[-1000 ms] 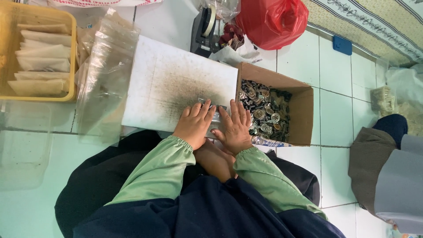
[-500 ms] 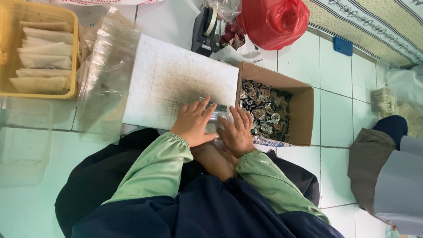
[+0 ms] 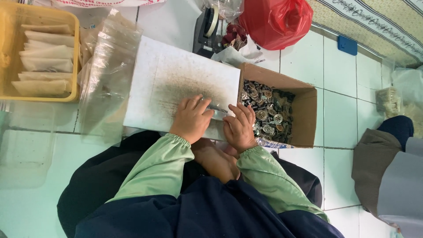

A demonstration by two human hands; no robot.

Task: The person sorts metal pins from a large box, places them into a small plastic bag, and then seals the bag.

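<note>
My left hand (image 3: 191, 120) and my right hand (image 3: 240, 128) lie side by side on the near edge of a scuffed white board (image 3: 176, 83) on the floor. Between their fingertips they pinch a small clear plastic bag (image 3: 217, 110) with something dark and metallic in it. Right of the board stands an open cardboard box (image 3: 304, 110) filled with several small round metal parts (image 3: 266, 117); my right hand's fingers are at its left wall. Green sleeves cover both my forearms.
A pile of clear plastic bags (image 3: 108, 75) lies left of the board, beside a yellow basket (image 3: 75, 61) of filled packets. A tape dispenser (image 3: 207, 31) and a red plastic bag (image 3: 275, 22) sit behind the board. Another person's clothed leg (image 3: 387, 176) is at the right.
My right hand has slid a little to the right, toward the box. The small clear bag now shows between the fingertips of both hands. My left hand has hardly moved.
</note>
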